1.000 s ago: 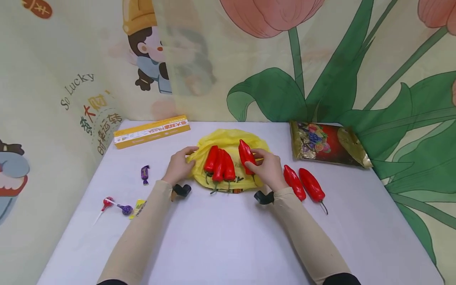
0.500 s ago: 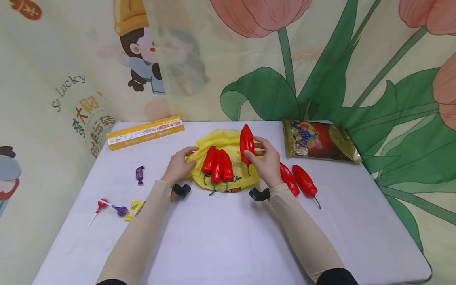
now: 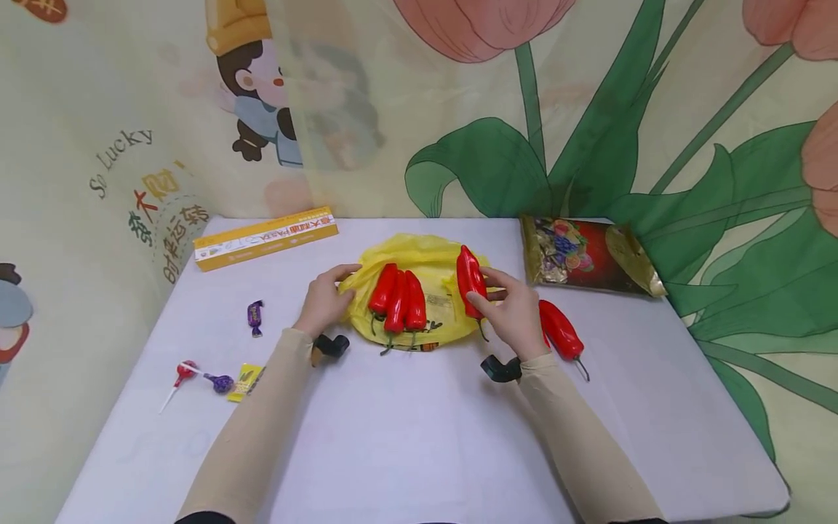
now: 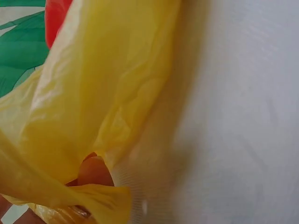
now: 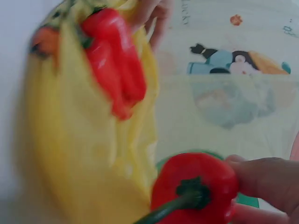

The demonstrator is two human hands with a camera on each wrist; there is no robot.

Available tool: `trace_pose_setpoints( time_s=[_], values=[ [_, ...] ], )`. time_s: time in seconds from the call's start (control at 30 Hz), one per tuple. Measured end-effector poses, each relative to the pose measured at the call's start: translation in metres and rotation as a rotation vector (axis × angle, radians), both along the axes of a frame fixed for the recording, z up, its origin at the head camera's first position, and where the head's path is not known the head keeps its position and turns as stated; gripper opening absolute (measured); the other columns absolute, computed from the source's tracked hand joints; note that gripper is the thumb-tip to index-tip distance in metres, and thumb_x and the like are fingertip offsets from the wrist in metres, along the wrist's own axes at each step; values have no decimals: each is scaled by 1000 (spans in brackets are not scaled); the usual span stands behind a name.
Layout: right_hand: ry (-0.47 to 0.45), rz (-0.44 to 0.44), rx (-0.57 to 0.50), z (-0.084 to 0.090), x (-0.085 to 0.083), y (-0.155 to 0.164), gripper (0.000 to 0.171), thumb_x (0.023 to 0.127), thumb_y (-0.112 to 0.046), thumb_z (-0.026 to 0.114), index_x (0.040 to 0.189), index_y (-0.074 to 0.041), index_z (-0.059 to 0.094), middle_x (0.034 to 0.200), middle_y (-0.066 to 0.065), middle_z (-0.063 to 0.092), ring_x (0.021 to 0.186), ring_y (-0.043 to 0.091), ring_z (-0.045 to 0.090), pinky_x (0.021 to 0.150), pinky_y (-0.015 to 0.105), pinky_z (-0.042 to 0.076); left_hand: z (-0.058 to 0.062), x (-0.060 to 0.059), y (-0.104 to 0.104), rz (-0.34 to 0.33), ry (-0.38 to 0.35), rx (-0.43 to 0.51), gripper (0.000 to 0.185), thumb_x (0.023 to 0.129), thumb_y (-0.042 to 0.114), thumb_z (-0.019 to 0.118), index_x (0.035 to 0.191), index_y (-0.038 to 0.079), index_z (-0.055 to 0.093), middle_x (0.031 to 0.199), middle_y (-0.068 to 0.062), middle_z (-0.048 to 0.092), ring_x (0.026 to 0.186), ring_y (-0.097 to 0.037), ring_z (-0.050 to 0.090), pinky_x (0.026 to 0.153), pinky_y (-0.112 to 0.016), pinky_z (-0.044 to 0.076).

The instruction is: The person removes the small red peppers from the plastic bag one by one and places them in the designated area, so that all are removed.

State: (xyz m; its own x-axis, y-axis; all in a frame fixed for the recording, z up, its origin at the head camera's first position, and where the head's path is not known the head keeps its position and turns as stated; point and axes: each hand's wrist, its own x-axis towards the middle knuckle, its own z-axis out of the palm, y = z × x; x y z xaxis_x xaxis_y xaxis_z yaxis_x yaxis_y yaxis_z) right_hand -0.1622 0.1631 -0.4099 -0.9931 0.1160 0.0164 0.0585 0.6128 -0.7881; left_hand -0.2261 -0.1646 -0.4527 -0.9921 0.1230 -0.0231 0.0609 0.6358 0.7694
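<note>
A yellow plastic bag (image 3: 425, 262) lies flat at the table's middle back, with three red peppers (image 3: 396, 298) side by side on it. My left hand (image 3: 325, 300) pinches the bag's left edge (image 4: 93, 140), a fingertip showing through the plastic. My right hand (image 3: 513, 309) holds a fourth red pepper (image 3: 470, 280) upright above the bag's right side; its green stem (image 5: 177, 205) points toward the wrist camera. Another red pepper (image 3: 559, 329) lies on the table just right of that hand.
A long yellow box (image 3: 265, 238) lies at the back left and a shiny snack packet (image 3: 585, 255) at the back right. Wrapped sweets (image 3: 254, 316) and lollipops (image 3: 196, 377) sit at the left. The white table (image 3: 419, 437) ends near the patterned backdrop.
My right hand has carried its pepper a little to the right and lower, toward the bag's right edge, and now covers one of the peppers on the table. The left hand keeps its hold.
</note>
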Motion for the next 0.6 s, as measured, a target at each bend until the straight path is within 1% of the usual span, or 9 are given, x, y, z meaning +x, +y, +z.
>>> trace_pose_setpoints(
  time_s=[0.07, 0.13, 0.23, 0.27, 0.33, 0.4, 0.47, 0.6],
  values=[
    [-56, -15, 91, -3, 9, 12, 61, 94, -31, 78, 149, -20, 57, 136, 13, 67, 113, 31, 65, 81, 40, 65, -1, 0, 1, 5, -1, 3, 49, 100, 8, 56, 148, 15, 56, 143, -19, 60, 74, -24, 52, 64, -27, 46],
    [-93, -20, 174, -7, 17, 20, 60, 93, -31, 78, 149, -19, 58, 135, 13, 68, 110, 31, 64, 82, 39, 64, -2, 0, 0, 19, -1, 3, 49, 100, 8, 56, 148, 16, 57, 143, -19, 60, 72, -24, 51, 62, -27, 46],
    [-116, -24, 276, -13, 24, 28, 60, 93, -30, 78, 148, -16, 58, 136, 15, 68, 113, 33, 62, 88, 45, 63, -2, 0, -2, 40, -6, 4, 49, 100, 9, 55, 149, 16, 56, 145, -20, 59, 74, -26, 51, 63, -27, 46],
    [-120, -28, 299, -14, 26, 30, 61, 93, -30, 78, 148, -16, 58, 137, 16, 67, 116, 34, 61, 90, 48, 63, -2, 0, -3, 45, -11, 5, 49, 100, 10, 54, 149, 16, 56, 146, -20, 59, 77, -27, 52, 64, -27, 46],
    [-129, -40, 332, -17, 30, 34, 62, 92, -28, 79, 149, -14, 58, 140, 17, 65, 122, 36, 58, 94, 53, 61, -3, 0, -3, 52, -21, 9, 49, 101, 11, 54, 149, 16, 56, 147, -20, 58, 86, -28, 54, 67, -27, 47],
    [-140, -55, 350, -20, 32, 37, 64, 92, -26, 79, 150, -13, 57, 143, 18, 62, 128, 39, 55, 96, 56, 60, -3, 1, -3, 53, -34, 17, 49, 101, 11, 54, 149, 17, 56, 148, -19, 57, 89, -31, 55, 68, -27, 46],
    [-149, -73, 359, -22, 35, 41, 65, 90, -25, 80, 150, -12, 57, 145, 19, 61, 132, 40, 52, 97, 58, 59, -3, 1, -2, 48, -44, 20, 49, 101, 11, 53, 150, 16, 56, 148, -20, 57, 94, -29, 55, 69, -27, 47],
    [-135, -82, 396, -27, 40, 53, 65, 89, -23, 81, 148, -6, 57, 143, 22, 62, 131, 43, 53, 99, 59, 57, -4, 1, 1, 17, -65, 22, 50, 101, 12, 53, 151, 15, 55, 150, -20, 56, 85, -30, 53, 67, -29, 46]
  ],
)
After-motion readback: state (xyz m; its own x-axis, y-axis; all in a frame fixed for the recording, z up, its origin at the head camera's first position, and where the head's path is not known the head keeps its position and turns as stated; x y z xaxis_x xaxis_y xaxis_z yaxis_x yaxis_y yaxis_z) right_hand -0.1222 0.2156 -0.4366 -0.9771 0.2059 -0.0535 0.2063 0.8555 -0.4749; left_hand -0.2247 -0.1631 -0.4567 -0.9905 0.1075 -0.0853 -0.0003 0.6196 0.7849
